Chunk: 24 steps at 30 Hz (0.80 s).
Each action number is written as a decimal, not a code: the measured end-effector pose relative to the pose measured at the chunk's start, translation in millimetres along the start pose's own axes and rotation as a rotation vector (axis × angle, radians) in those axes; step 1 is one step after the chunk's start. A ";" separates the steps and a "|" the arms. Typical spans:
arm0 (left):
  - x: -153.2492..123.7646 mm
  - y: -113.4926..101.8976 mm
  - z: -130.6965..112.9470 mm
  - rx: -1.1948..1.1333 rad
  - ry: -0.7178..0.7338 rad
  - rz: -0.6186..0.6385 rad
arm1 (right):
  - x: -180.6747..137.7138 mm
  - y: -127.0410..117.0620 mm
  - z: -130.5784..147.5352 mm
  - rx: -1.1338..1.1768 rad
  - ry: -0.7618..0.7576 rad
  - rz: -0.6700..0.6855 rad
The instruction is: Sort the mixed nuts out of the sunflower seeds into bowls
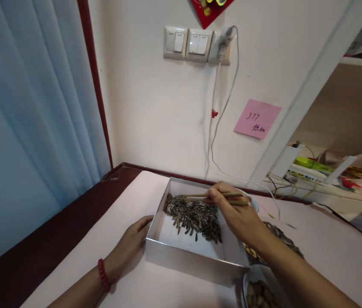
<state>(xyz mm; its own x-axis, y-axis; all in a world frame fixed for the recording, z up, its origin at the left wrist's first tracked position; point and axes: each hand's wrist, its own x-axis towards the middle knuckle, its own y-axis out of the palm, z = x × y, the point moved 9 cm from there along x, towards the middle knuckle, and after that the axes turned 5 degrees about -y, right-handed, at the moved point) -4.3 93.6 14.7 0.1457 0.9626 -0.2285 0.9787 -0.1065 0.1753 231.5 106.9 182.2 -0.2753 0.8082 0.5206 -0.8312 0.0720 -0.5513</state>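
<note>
A white open-topped box [194, 261] stands on the pink table covering, with a heap of striped sunflower seeds [197, 214] gathered towards its back and right. My left hand [132, 237], a red bead bracelet at the wrist, holds the box by its left side; its fingertips are hidden by the wall. Over the box's right rim, my right hand [232, 209] is closed on a pair of wooden chopsticks [197, 197]. Their tips reach into the back left of the seed heap. Whether they pinch a seed is too small to tell.
Right of the box lie more seeds [280, 235], partly behind my forearm, and a blue-rimmed bowl [245, 291] of brown nut-like pieces. Another bowl rim [254, 206] shows behind my right hand. A white cable [232, 173] hangs to the table. Cluttered shelves [328, 171] stand at right.
</note>
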 end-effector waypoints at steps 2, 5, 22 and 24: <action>0.9 -1.5 1.7 0.008 0.012 0.010 | 10.4 19.6 -7.0 0.012 0.003 0.038; 1.9 -2.7 2.1 0.039 0.038 0.020 | 20.8 41.2 -21.7 0.039 0.024 0.074; -1.6 -3.3 -4.3 0.060 0.028 -0.011 | 19.4 34.8 -40.1 0.119 0.096 0.004; -1.9 -1.6 -3.8 0.020 0.009 -0.006 | 8.5 13.7 -32.5 0.130 0.095 -0.059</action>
<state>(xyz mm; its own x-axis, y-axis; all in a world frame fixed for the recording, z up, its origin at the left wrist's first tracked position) -6.7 92.9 18.5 0.1391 0.9653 -0.2210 0.9822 -0.1060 0.1554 233.5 133.7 157.9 -0.1821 0.8570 0.4821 -0.9018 0.0499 -0.4293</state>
